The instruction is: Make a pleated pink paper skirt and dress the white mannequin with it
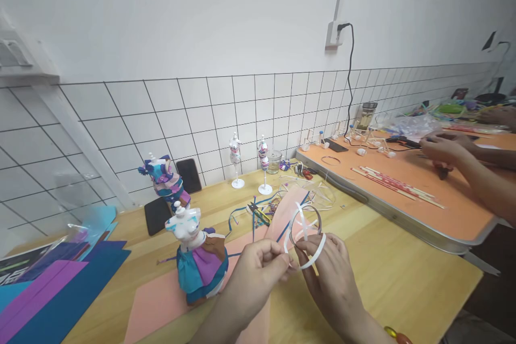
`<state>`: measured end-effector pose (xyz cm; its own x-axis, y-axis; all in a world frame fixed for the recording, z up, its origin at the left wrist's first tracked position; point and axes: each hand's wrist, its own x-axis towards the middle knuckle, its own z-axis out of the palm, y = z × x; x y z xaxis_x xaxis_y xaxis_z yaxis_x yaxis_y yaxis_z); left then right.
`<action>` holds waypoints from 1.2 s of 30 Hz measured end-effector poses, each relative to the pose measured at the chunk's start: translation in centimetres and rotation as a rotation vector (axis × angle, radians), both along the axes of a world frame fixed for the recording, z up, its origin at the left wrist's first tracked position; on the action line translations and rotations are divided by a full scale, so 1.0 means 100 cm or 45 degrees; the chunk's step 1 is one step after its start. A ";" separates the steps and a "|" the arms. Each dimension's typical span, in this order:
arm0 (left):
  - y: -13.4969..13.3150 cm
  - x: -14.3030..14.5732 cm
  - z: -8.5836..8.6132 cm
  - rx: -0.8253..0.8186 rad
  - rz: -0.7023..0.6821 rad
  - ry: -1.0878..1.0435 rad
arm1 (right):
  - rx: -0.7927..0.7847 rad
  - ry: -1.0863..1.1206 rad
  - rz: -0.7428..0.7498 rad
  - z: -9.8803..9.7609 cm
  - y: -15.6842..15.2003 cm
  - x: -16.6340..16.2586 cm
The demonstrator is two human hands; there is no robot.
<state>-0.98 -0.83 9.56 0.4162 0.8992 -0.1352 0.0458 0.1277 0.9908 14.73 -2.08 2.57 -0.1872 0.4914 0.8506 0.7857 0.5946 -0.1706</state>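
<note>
In the head view, my left hand (260, 274) is closed in a pinch at the left side of a curled white strip (318, 254). My right hand (332, 277) holds the loops from the right, its fingers partly behind the strip. A thin grey-brown hoop (321, 219) rises above my fingers, with the white strip passing around it; the exact grip points are hidden. Left of my hands stands a white dress-form figure (184, 224) with a skirt of teal, purple and brown pieces (203, 269). Peach sheets (155, 301) lie beneath it and my hands.
Small scissors or cutters (260, 214) lie among loose strips. Two small white mannequins (237, 183) (264, 189), a glass (274, 162) and phones (188, 176) are near the wall. Coloured sheets (80, 290) lie left. Another person's hands (447, 148) work over the orange table (419, 215).
</note>
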 end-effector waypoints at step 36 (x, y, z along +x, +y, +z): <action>0.009 -0.034 0.004 0.036 -0.587 -0.243 | -1.066 0.575 0.583 0.070 -0.015 0.018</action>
<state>-4.34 0.09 9.91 0.7863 0.6178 0.0038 -0.0912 0.1099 0.9898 16.50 -3.62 9.56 -0.2541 0.9163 0.3096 0.2772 0.3757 -0.8843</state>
